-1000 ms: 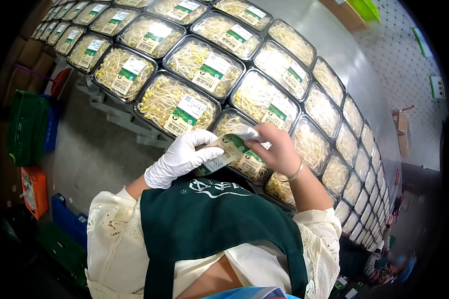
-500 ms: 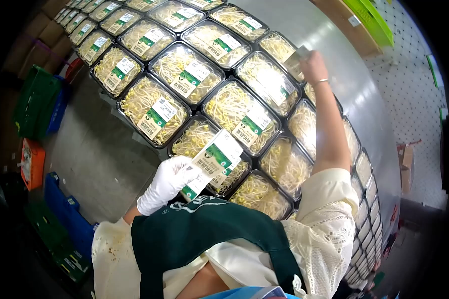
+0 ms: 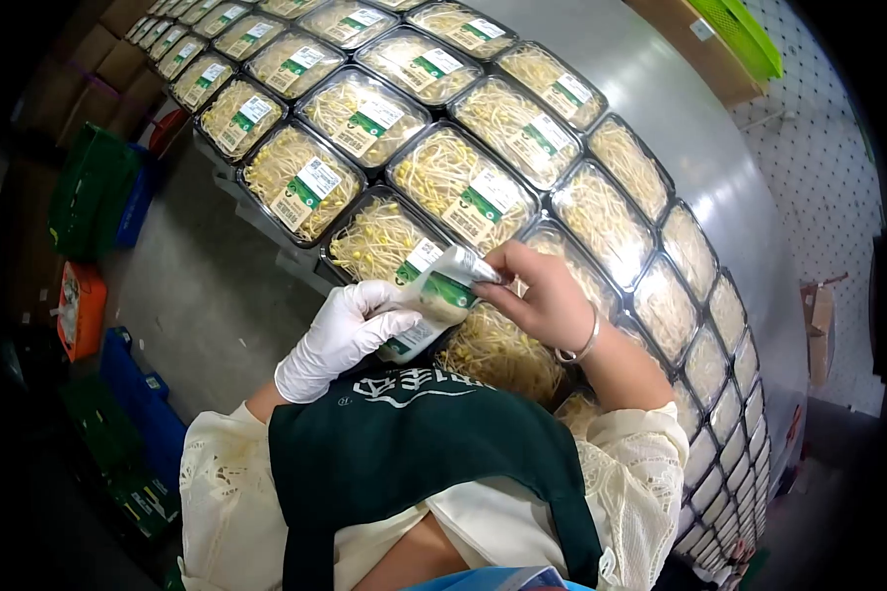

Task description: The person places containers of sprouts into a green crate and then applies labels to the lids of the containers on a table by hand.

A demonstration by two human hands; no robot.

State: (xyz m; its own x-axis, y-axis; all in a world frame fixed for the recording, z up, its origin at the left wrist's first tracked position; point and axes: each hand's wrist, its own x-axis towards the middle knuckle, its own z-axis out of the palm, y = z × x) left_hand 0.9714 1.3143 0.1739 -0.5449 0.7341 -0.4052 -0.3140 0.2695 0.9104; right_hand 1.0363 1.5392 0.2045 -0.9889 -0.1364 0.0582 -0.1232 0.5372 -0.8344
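Presently, I find labels [image 3: 445,290] over the near packs [image 3: 376,242], their exact number unclear: glossy, curled, printed green, white and tan. My gloved left fingers [image 3: 396,323] pinch the lower end; my bare right fingers [image 3: 514,264] pinch the upper corner. One bracelet [image 3: 591,335] on my right wrist. Sprout-filled packs, too numerous to count, stand in rows on one desk [image 3: 744,187].
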